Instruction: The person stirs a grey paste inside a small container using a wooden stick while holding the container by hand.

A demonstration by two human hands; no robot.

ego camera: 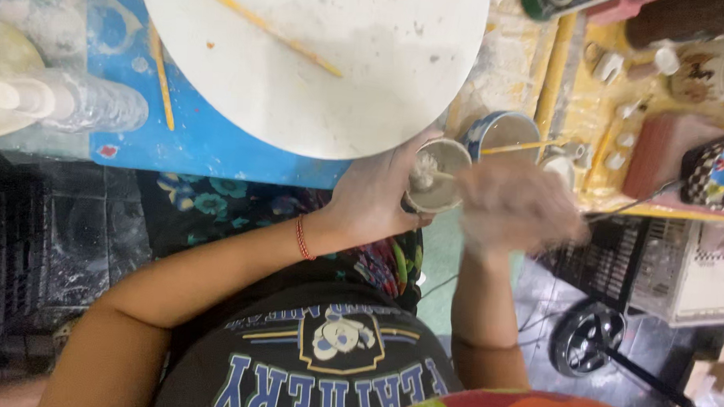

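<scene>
A small pale cup (437,176) is gripped by the left hand (374,197), fingers wrapped round its side, just off the desk (204,142) edge below the round white board (319,57). The right hand (516,209) is motion-blurred beside the cup's rim; its finger state cannot be told. A thin stick (439,175) is seen inside the cup.

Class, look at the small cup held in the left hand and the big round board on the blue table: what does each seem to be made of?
Small cup: probably unglazed or white-coated ceramic; it looks matt, pale and thick-rimmed, and the left hand holds it. Round board: possibly plaster or painted wood; it is flat, chalky white, with specks and smears. Neither is certain from this view.
</scene>
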